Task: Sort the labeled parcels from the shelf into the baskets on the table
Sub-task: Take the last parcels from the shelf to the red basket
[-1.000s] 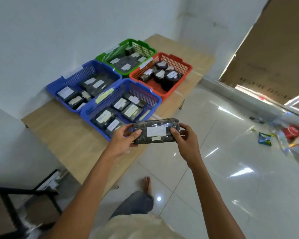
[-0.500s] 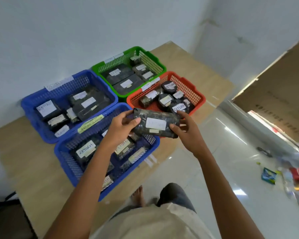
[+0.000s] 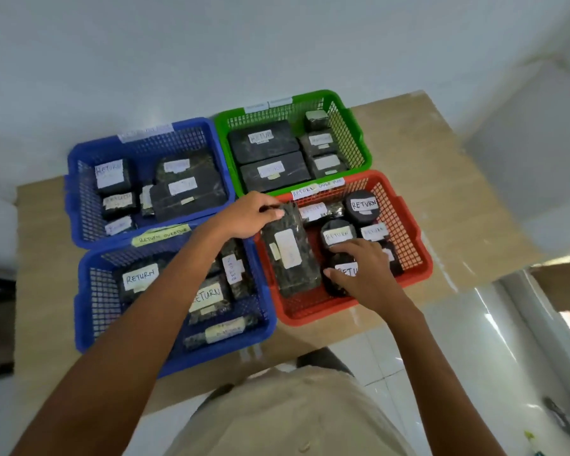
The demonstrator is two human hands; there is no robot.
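A long dark wrapped parcel (image 3: 288, 255) with a white label lies lengthwise in the left side of the red basket (image 3: 420, 258). My left hand (image 3: 250, 217) pinches the parcel's far end at the basket's back left corner. My right hand (image 3: 364, 271) rests with loose fingers on round dark parcels (image 3: 338, 233) marked RETURN, just right of the long parcel. Several more labeled parcels fill the rest of the red basket.
A green basket (image 3: 356, 133) stands behind the red one. Two blue baskets (image 3: 76, 199) (image 3: 86, 327) stand to the left, all holding labeled dark parcels. They sit on a wooden table (image 3: 43, 373) against a white wall. Tiled floor lies at the right.
I have stepped up to the table. The parcel, held crosswise in both hands before, now lies lengthwise in the red basket. My right hand has let go and moved onto the round parcels.
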